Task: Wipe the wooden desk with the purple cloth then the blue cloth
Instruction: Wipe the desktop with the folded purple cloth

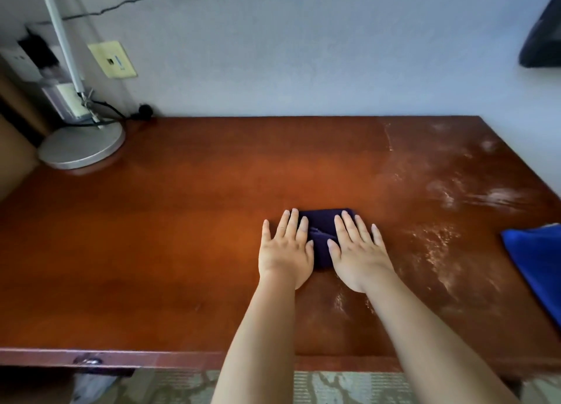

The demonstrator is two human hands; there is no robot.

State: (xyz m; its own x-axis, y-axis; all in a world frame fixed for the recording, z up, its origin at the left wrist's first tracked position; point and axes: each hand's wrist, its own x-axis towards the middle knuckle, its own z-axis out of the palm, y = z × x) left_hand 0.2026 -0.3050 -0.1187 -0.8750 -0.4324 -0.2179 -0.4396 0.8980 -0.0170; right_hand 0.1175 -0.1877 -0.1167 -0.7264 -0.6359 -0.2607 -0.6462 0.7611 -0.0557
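While both hands press flat on it, the purple cloth (323,236) lies folded near the middle of the wooden desk (182,236). Left hand (285,248) and right hand (358,251) have fingers straight and spread, gripping nothing. Right of the purple cloth, pale dusty smears (449,197) mark the wood; farther right lies the blue cloth (537,261). Far left of it stands a lamp base (82,147).

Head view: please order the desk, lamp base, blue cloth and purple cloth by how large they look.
1. Desk, by far the largest.
2. Lamp base and blue cloth: unsure, since the frame edge cuts off the cloth.
3. Purple cloth, smallest, though both hands hide part of it.
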